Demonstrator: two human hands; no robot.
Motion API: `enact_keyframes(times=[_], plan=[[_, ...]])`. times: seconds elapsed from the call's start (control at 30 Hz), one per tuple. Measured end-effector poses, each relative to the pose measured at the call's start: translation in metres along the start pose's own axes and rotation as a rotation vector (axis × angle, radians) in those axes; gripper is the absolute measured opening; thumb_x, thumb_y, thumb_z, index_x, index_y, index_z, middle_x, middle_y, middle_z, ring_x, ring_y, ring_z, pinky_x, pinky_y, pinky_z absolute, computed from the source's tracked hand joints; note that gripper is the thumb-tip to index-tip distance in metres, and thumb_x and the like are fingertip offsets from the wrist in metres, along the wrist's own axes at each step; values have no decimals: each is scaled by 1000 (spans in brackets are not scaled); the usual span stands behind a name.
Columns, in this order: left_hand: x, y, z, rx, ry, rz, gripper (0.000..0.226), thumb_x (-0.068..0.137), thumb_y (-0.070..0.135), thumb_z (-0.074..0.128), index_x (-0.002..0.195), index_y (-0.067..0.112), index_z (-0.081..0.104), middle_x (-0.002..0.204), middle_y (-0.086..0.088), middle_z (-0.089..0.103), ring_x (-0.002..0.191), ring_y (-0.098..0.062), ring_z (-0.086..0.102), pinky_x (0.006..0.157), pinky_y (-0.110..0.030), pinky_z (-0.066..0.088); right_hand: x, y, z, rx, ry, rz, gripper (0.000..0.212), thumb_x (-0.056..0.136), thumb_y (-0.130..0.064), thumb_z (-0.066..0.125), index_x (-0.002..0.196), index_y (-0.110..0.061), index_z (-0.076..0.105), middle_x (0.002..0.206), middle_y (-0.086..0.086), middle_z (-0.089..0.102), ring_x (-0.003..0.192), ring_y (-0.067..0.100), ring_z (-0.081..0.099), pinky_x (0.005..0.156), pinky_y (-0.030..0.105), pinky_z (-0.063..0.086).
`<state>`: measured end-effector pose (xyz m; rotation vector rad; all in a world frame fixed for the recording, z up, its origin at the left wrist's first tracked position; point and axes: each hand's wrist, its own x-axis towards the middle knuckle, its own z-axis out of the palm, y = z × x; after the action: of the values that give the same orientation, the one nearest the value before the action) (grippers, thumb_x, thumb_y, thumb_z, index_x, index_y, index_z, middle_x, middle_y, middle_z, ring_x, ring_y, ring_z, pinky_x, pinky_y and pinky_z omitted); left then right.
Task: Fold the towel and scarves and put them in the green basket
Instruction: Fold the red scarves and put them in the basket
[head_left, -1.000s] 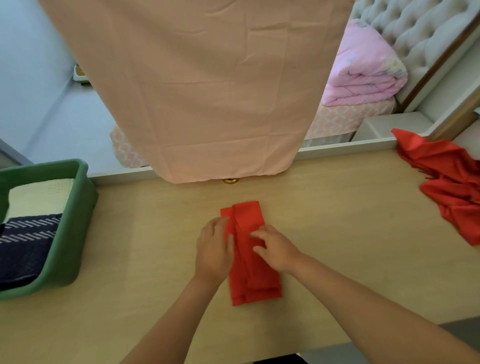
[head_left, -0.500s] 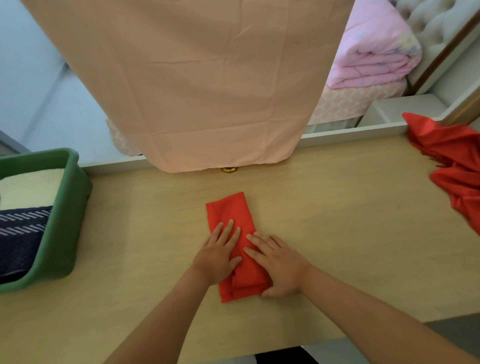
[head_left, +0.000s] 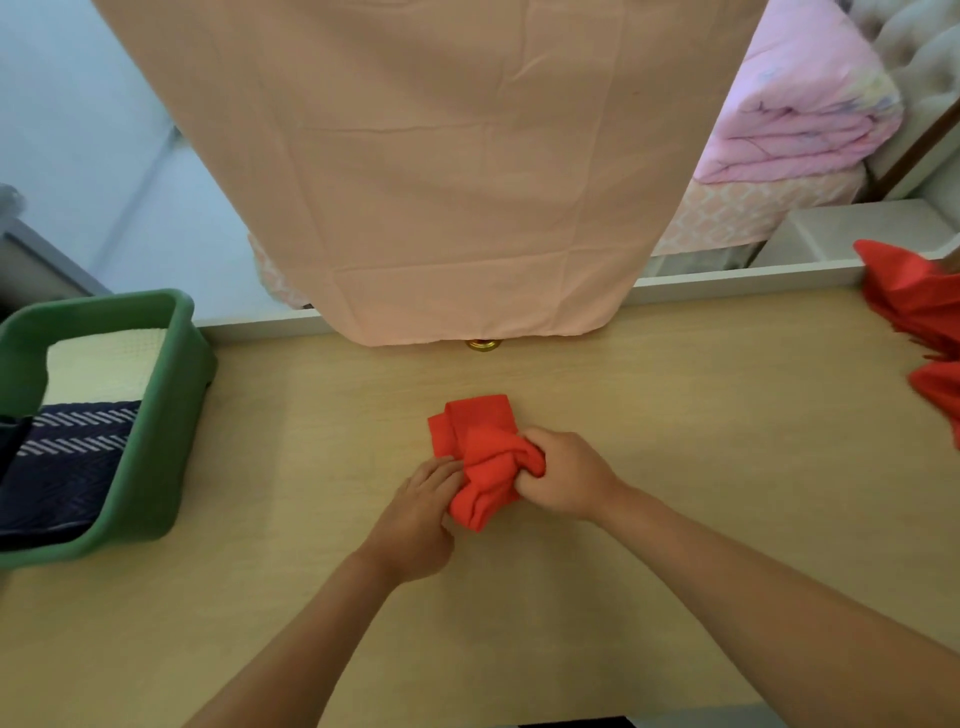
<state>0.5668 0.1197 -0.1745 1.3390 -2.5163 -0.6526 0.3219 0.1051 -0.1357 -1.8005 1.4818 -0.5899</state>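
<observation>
Head view looks down on a pale wooden worktop (head_left: 675, 545). A folded red scarf (head_left: 478, 431) lies at its middle. The right hand (head_left: 566, 480) grips the scarf's bunched near end. The left hand (head_left: 415, 525) touches the scarf's left edge, fingertips hidden under cloth, so I cannot tell whether it pinches. At the left stands the green basket (head_left: 166, 415), holding a cream towel (head_left: 98, 364). Another red cloth (head_left: 914, 301) lies at the right edge. A peach sheet (head_left: 441, 182) hangs behind, with a bed (head_left: 753, 208) beyond it.
</observation>
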Motion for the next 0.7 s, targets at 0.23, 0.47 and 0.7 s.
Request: enact_keyframes(times=[0.23,0.47,0.7], plan=[[41,31,-25,-697,153,-719,20,93,45,62,82,29,69,81,14,69,84,-8,67,74,-28,51,43,-2,8,-9,45,176,31,95,-45,57,116,-22,60,98,-5,66,86,15,61,73,29,45],[70,5,-14,-185,385,-602,68,87,32,68,145,15,37,142,-9,40,125,-24,43,102,-40,41,78,2,17,-273,63,200,36,101,-46,44,107,-14,57,104,9,65,96,31,62,73,35,43],[105,-19,-13,272,83,-209,59,88,30,24,138,21,55,144,-3,53,135,-26,46,110,-43,32,97,8,22,-330,161,206,55,96,-42,53,145,-26,34,130,3,56,104,28,64,78,41,53]])
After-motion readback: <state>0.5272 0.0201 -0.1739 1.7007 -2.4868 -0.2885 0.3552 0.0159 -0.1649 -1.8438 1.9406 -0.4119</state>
